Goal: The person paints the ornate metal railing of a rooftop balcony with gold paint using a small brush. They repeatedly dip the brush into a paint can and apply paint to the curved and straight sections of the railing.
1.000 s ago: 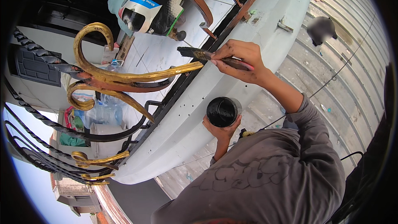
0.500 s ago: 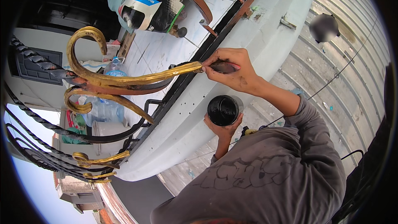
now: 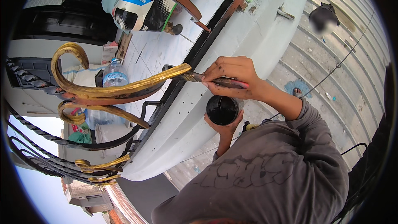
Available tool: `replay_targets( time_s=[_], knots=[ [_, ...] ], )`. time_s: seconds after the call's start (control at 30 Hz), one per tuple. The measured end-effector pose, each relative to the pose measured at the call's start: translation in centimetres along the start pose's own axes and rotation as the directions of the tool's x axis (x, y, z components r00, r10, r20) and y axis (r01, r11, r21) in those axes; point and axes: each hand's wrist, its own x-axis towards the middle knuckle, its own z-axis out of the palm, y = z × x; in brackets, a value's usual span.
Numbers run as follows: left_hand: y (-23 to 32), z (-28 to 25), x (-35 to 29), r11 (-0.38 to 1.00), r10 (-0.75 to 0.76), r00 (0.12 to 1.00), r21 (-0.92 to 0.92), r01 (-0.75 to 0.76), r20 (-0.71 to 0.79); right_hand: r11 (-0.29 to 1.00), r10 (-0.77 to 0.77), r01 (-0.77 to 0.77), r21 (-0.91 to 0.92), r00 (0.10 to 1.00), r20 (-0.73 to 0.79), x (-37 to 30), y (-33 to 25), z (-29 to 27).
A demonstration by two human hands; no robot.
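Note:
My right hand [image 3: 235,74] pinches a thin paintbrush [image 3: 229,82] with a dark handle that is red near its end. The brush's dark head reaches under the tip of a gold-painted metal scroll [image 3: 137,82], appearing to touch it. Reddish-brown and black patches show along the scroll's lower side. Below and left of the brush, my left hand [image 3: 227,129] is wrapped round a cup of black paint [image 3: 222,110], with its mouth facing up. A second, smaller gold scroll [image 3: 120,112] curls beneath the first.
Black twisted railing bars [image 3: 54,141] run along the left. A pale curved ledge [image 3: 182,128] lies under my hands. Beyond the railing stand a large water bottle [image 3: 115,74] and a printed bag [image 3: 145,8]. A sandalled foot [image 3: 297,93] rests on the ridged grey surface [image 3: 331,70] at right.
My right hand has drawn slightly back from the scroll's tip, and more of the brush shows. The view has shifted a little. My left hand keeps hold of the cup.

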Motion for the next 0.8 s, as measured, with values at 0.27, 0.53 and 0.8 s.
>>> replay_targets(
  time_s=[0.27, 0.53, 0.8],
  knots=[
    [-1.2, 0.3, -0.4, 0.994, 0.078, 0.997, 0.084, -0.077, -0.009, 0.894, -0.318, 0.388, -0.225, 0.902, 0.294, 1.4, 3.8, 1.2],
    [0.1, 0.3, -0.1, 1.000, 0.008, 0.998, 0.019, -0.007, -0.064, 0.834, -0.337, 0.438, -0.336, 0.886, 0.318, 0.3, 2.2, -0.5],
    [-0.2, 0.8, 0.3, 0.983, -0.089, 0.994, -0.163, 0.078, -0.059, 0.820, -0.387, 0.410, -0.400, 0.911, 0.141, 2.3, 3.2, -1.4]
  ],
)
